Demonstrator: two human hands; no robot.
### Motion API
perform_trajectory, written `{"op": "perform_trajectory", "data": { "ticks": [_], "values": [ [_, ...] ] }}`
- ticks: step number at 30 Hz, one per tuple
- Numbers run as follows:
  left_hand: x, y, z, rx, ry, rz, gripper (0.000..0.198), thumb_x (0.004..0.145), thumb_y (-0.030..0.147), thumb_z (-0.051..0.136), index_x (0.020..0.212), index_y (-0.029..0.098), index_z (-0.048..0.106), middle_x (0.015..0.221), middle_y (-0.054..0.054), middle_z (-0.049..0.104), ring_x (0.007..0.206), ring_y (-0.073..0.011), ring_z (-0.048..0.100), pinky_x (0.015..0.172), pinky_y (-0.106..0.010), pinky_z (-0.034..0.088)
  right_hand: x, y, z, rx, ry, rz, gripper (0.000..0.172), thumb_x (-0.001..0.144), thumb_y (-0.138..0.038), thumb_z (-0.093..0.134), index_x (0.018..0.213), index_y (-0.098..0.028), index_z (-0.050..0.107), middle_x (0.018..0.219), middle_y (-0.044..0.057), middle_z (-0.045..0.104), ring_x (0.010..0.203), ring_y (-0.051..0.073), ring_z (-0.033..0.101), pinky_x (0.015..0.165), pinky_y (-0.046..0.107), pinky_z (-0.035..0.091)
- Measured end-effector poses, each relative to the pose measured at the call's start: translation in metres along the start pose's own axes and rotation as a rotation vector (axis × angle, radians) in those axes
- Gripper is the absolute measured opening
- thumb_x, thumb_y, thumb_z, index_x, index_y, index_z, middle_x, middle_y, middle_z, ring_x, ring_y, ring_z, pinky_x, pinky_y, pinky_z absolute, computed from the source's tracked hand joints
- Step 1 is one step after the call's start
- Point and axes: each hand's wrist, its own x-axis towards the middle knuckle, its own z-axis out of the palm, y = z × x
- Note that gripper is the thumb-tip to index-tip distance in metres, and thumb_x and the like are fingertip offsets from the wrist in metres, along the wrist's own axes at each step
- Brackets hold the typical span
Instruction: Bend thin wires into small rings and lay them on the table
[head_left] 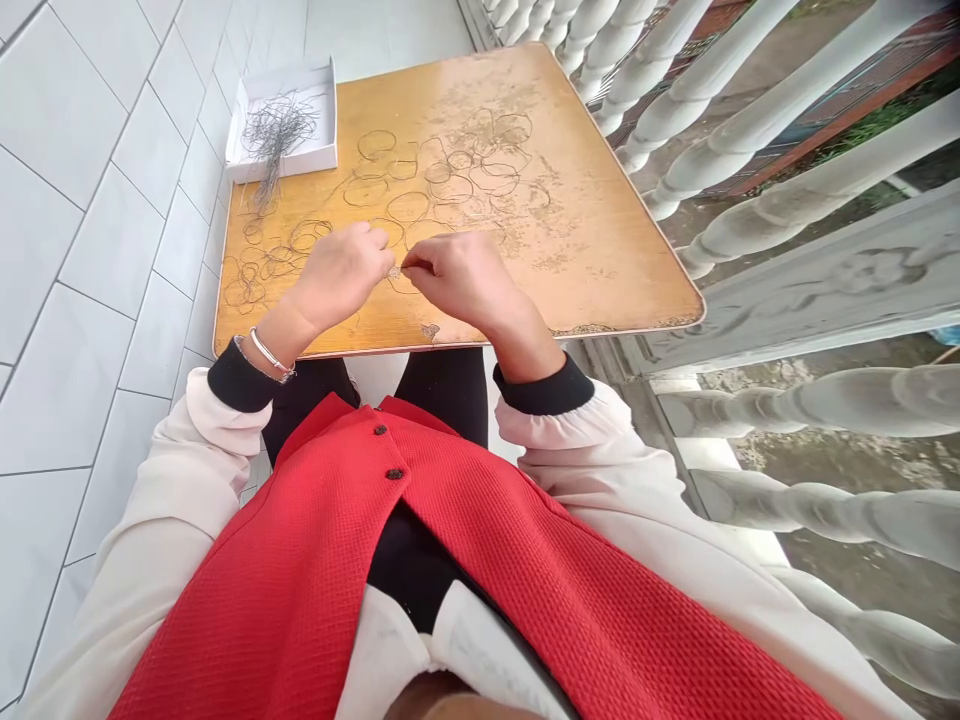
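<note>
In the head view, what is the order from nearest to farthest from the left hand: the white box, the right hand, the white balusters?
From the left hand, nearest first:
1. Right hand: directly beside it, on the image's right.
2. White box: at the far left corner of the table.
3. White balusters: beyond the table's far right edge.

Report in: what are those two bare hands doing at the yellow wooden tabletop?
Right hand pinching thin dark strand; left hand beside it. Loops scattered on yellow wooden tabletop. White cardboard box far left.
</note>
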Motion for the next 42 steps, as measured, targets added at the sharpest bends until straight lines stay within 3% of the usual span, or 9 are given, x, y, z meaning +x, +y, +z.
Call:
{"op": "perform_trajectory", "data": {
  "ticks": [5,10,14,18,22,26,30,36,42],
  "values": [
    [0.005,-0.02,0.019,-0.031,0.158,-0.003,0.022,0.097,0.012,0.048,0.087,0.019,0.067,0.087,-0.01,0.069,0.092,-0.0281,0.066,0.069,-0.038,0.046,0.003,0.013,-0.003,0.404,0.212,0.207,0.016,0.09,-0.031,0.067,0.077,-0.022,0.066,0.069,0.002,0.068,0.068,0.017,0.066,0.068,0.032,0.055],
    [0.002,-0.035,0.042,-0.578,0.464,-0.115,0.014,0.096,0.023,0.057,0.083,0.021,0.062,0.073,-0.001,0.067,0.07,-0.0156,0.062,0.068,-0.03,0.044,0.003,0.035,0.002,0.947,0.476,0.286,0.021,0.092,-0.042,0.067,0.084,-0.023,0.061,0.082,0.0,0.069,0.077,0.012,0.071,0.069,0.025,0.06],
    [0.004,-0.021,0.053,-1.065,0.557,-0.254,0.015,0.092,0.015,0.06,0.079,0.02,0.058,0.058,0.006,0.059,0.052,-0.0069,0.054,0.057,-0.021,0.043,0.005,0.049,0.026,1.274,0.577,0.321,0.016,0.089,-0.038,0.07,0.084,-0.027,0.06,0.091,0.001,0.071,0.094,0.014,0.072,0.083,0.028,0.065],
    [0.007,-0.015,0.057,-1.292,0.592,-0.397,0.018,0.091,0.01,0.059,0.076,0.019,0.056,0.055,0.008,0.057,0.045,-0.0039,0.05,0.049,-0.017,0.039,0.005,0.053,0.045,1.377,0.517,0.411,0.011,0.09,-0.032,0.067,0.083,-0.026,0.061,0.093,0.001,0.073,0.091,0.012,0.071,0.088,0.026,0.063],
    [0.003,-0.023,0.055,-1.255,0.573,-0.379,0.019,0.089,0.007,0.06,0.074,0.019,0.057,0.053,0.008,0.057,0.044,-0.0033,0.051,0.049,-0.016,0.04,-0.002,0.054,0.036,1.053,0.431,0.392,0.017,0.089,-0.037,0.066,0.101,-0.026,0.063,0.101,0.002,0.074,0.087,0.014,0.071,0.082,0.03,0.063],
    [-0.001,-0.027,0.052,-1.142,0.536,-0.309,0.017,0.087,0.008,0.062,0.075,0.019,0.059,0.054,0.007,0.058,0.047,-0.0044,0.055,0.051,-0.017,0.042,-0.012,0.042,0.007,0.242,0.522,0.044,0.04,0.094,-0.043,0.058,0.132,-0.029,0.059,0.134,0.009,0.066,0.121,0.027,0.064,0.096,0.047,0.056],
    [-0.002,-0.025,0.05,-1.08,0.511,-0.238,0.016,0.088,0.01,0.061,0.075,0.019,0.059,0.055,0.007,0.059,0.046,-0.0049,0.052,0.051,-0.019,0.041,-0.01,0.025,-0.01,-0.225,0.357,-0.244,0.039,0.1,-0.045,0.05,0.134,-0.029,0.061,0.141,0.008,0.064,0.134,0.031,0.054,0.111,0.056,0.043],
    [-0.003,-0.03,0.049,-1.042,0.511,-0.218,0.014,0.089,0.011,0.061,0.077,0.02,0.06,0.055,0.007,0.058,0.048,-0.0059,0.053,0.055,-0.021,0.042,0.004,0.036,-0.012,-0.36,0.139,-0.238,0.029,0.103,-0.039,0.045,0.095,-0.031,0.071,0.097,0.004,0.077,0.098,0.023,0.065,0.091,0.042,0.052],
    [0.001,-0.019,0.056,-1.076,0.609,-0.273,0.015,0.09,0.012,0.06,0.078,0.02,0.058,0.057,0.008,0.059,0.051,-0.006,0.055,0.059,-0.022,0.044,0.004,0.036,0.004,0.015,0.377,0.03,0.023,0.098,-0.038,0.056,0.084,-0.026,0.069,0.086,0.004,0.072,0.086,0.02,0.067,0.085,0.037,0.053]
  ]
}}
